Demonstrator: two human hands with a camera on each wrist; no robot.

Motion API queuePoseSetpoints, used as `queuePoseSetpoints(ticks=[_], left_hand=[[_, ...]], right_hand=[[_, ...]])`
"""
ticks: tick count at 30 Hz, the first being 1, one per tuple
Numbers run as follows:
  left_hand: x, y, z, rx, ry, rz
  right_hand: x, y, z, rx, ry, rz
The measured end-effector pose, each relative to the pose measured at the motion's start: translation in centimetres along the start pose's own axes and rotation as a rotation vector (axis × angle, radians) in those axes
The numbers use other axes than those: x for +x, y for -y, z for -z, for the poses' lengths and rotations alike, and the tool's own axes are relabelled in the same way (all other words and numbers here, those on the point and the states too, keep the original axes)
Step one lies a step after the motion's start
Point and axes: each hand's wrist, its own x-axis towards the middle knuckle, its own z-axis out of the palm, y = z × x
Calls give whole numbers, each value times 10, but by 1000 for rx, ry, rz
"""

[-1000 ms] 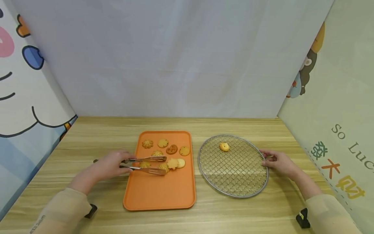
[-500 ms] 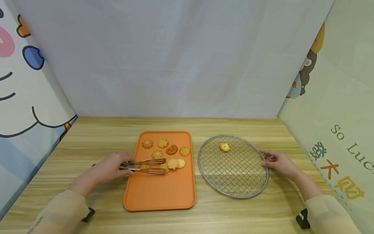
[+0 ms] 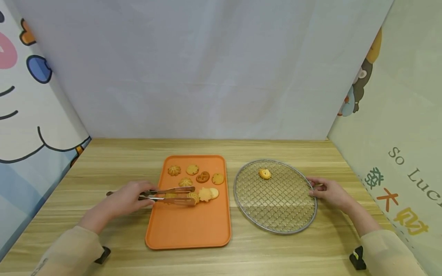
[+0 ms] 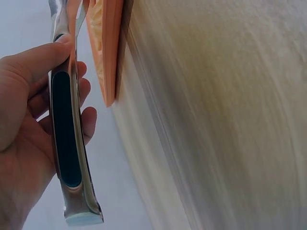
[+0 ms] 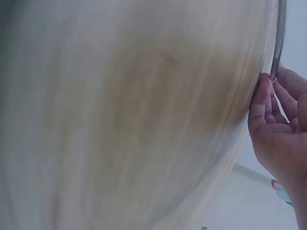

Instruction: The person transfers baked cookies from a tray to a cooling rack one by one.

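Note:
My left hand [image 3: 128,198] holds metal tongs [image 3: 181,189] by their handle. Dark inlays line the handle [image 4: 67,129] in the left wrist view, where the thumb presses one side and the fingers wrap the other. The slotted tong ends reach over an orange tray [image 3: 188,234], parted around a swirl cookie [image 3: 193,197]; whether they touch it cannot be told. Just right of it lie a flower-shaped cookie [image 3: 205,194] and a pale round one [image 3: 214,193]. My right hand [image 3: 329,194] pinches the right rim of a round wire rack [image 3: 279,203], which bears one cookie [image 3: 265,174].
Farther back on the tray are a pretzel-shaped cookie [image 3: 203,176], a round cookie [image 3: 218,178] and several others. Tray and rack stand side by side on the wooden table [image 3: 121,157]. A pale curtain [image 3: 207,76] closes the back, with printed walls at both sides.
My left hand and the tongs have drifted slightly left, and the gap between the tong ends has narrowed a little. The right hand keeps its place at the rack's rim.

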Motion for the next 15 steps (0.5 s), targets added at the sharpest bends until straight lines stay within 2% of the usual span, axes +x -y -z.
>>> queuePoseSetpoints(ticks=[10, 15], left_hand=[[-6, 3, 1, -23, -78, 16], [-8, 1, 4, -11, -127, 27]], right_hand=[[0, -1, 1, 15, 2, -8], [0, -1, 0, 9, 5, 15]])
